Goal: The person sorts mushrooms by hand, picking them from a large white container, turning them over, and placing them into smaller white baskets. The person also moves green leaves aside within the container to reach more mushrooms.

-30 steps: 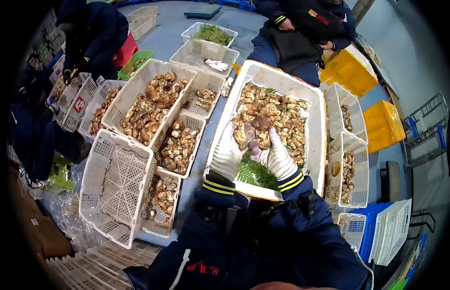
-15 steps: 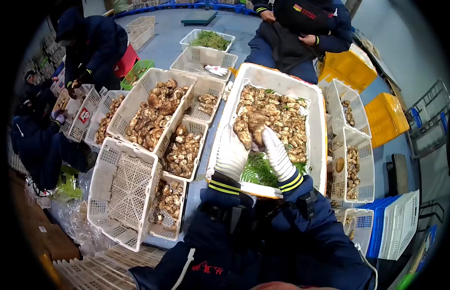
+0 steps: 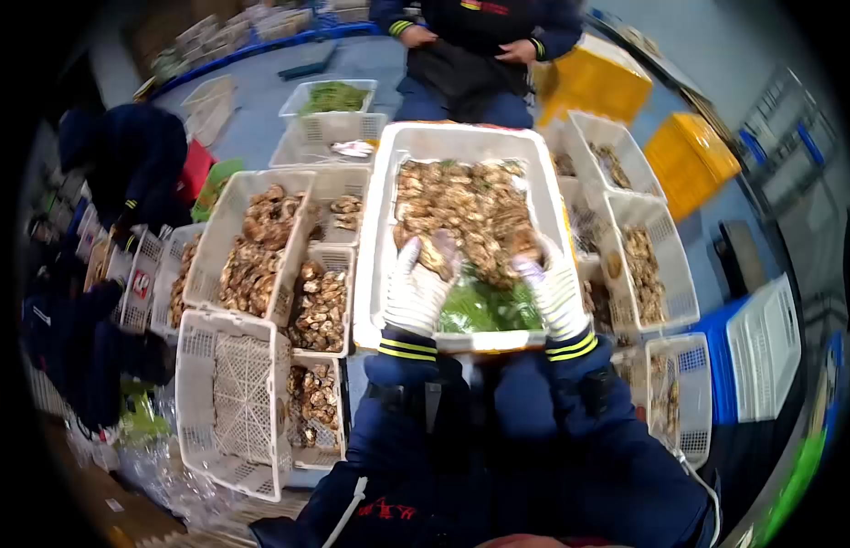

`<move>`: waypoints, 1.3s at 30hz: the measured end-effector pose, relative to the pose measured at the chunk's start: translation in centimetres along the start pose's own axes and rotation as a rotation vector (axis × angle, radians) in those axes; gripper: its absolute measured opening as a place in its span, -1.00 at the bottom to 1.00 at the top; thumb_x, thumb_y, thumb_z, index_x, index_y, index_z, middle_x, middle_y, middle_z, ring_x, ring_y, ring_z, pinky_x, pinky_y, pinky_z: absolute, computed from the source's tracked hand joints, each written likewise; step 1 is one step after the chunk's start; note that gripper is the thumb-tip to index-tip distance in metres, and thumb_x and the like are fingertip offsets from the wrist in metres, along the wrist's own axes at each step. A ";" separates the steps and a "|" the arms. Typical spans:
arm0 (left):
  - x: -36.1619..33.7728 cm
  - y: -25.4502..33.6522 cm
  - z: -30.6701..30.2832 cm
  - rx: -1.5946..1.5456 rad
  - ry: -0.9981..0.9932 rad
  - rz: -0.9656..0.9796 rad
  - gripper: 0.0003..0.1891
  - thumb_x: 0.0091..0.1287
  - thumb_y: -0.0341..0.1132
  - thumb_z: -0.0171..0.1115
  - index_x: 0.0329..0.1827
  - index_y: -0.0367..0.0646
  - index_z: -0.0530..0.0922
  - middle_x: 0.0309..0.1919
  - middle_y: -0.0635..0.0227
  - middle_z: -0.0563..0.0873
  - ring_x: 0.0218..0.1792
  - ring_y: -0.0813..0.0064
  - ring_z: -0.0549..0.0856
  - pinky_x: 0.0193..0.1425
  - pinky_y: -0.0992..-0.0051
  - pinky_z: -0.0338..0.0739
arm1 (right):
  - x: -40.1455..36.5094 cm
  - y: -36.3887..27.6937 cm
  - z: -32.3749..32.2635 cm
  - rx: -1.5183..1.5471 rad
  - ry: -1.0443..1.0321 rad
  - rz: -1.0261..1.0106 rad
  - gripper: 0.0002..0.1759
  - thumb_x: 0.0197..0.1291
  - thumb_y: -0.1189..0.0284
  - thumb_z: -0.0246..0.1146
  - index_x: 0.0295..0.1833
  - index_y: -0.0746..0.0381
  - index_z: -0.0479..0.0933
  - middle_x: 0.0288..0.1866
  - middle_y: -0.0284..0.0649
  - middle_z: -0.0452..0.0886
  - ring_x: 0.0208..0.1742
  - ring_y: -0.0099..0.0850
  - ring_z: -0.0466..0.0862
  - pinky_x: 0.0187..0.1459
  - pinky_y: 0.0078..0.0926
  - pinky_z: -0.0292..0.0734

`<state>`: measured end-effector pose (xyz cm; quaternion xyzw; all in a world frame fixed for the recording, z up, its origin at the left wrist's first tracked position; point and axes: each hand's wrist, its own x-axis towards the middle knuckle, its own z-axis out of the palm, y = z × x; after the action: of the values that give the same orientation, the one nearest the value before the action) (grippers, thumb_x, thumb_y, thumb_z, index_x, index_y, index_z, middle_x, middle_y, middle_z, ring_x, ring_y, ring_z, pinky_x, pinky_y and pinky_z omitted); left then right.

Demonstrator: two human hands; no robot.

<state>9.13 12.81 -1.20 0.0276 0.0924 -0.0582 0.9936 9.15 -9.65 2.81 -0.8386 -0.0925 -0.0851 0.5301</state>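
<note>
A white foam box stands in front of me, with brown mottled mushrooms heaped over most of it. Green fern leaves show at its near end. Both my hands wear white striped gloves and are inside the box. My left hand grips a mushroom at the near left edge of the heap. On the right, my right hand has its fingers around another mushroom, partly hidden by the glove.
White crates of mushrooms stand at left, beside a white crate with a mesh bottom. More crates and yellow boxes line the right. A person is across the box; other people crouch at left.
My hands, close together over the box before, have moved apart, each with a mushroom, and lower toward the heap's near edge. The view has swung to the right.
</note>
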 end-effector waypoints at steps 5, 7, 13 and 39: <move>-0.3 -1.7 0.5 0.083 -0.001 -0.112 -0.66 0.40 -0.31 0.24 0.19 -0.16 0.45 0.16 0.10 0.61 0.27 0.09 0.55 0.40 -0.01 0.40 | -9.1 8.1 -10.4 0.621 0.481 0.340 -0.31 0.29 0.00 0.33 0.34 0.26 0.43 0.14 -0.29 0.56 0.05 -0.44 0.57 0.11 -0.43 0.50; -0.2 -2.4 0.2 0.125 0.029 -0.112 -0.73 0.39 -0.31 0.27 0.09 -0.12 0.52 0.07 0.16 0.67 0.13 0.18 0.64 0.30 0.08 0.51 | -14.9 15.4 -13.1 0.906 0.646 0.498 -0.47 0.31 0.04 0.32 0.29 0.04 0.49 0.07 -0.51 0.61 0.04 -0.53 0.58 0.03 -0.49 0.52; 0.0 -3.4 -1.2 0.388 0.305 0.054 -0.85 0.33 -0.29 0.39 -0.14 -0.07 0.62 -0.22 0.42 0.72 -0.32 0.60 0.64 -0.15 0.45 0.68 | -30.7 36.6 -14.0 1.109 1.140 1.064 -0.60 0.17 -0.12 0.39 -0.15 -0.07 0.54 -0.30 -0.54 0.58 -0.23 -0.58 0.56 -0.18 -0.43 0.57; 5.1 -2.5 -2.8 0.469 0.315 0.310 -0.55 0.33 -0.29 0.37 0.18 -0.36 0.49 -0.11 0.20 0.70 -0.19 0.33 0.71 -0.13 0.41 0.67 | 10.2 19.9 6.9 -1.278 -0.636 -0.260 -0.66 0.15 0.41 0.29 0.08 0.15 0.55 -0.04 -0.13 0.70 0.07 -0.18 0.66 0.06 -0.19 0.56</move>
<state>13.33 9.93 -5.02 0.2784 0.2239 0.0792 0.9306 24.19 -11.11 -15.00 -0.9509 -0.2736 0.0633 -0.1304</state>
